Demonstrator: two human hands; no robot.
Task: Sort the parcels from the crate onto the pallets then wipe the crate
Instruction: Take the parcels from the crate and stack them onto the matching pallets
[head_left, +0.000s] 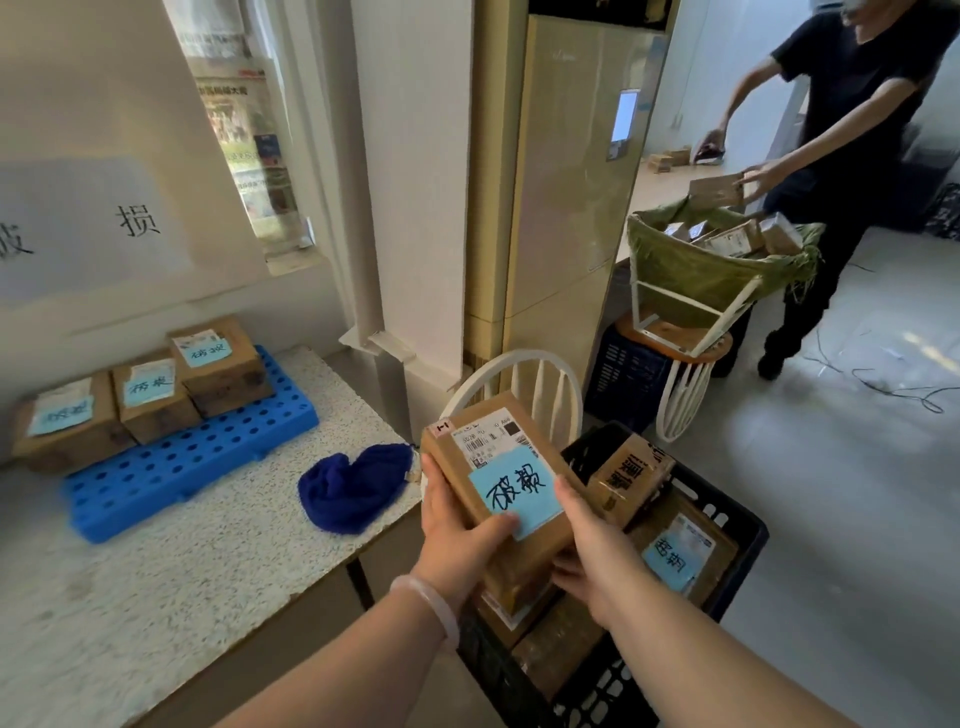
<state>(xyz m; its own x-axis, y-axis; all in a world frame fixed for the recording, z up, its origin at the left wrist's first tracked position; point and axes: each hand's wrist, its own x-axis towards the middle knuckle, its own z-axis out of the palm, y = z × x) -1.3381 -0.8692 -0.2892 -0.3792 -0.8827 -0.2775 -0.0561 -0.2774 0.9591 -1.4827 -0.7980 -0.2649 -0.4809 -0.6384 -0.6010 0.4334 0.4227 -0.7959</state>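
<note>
Sorting in progress. Three labelled boxes (156, 395) sit along the back of the blue pallet (208, 457). Other parcels (675, 551) remain in the black crate (717, 493), which is judged not yet wiped. The left hand (457, 525) and right hand (592, 545) grip a parcel (488, 436) above the crate, fingers curled round its sides. The table (182, 561) edge and blue cloth (353, 493) lie between parcel and pallet, whose front stands bare.
</note>
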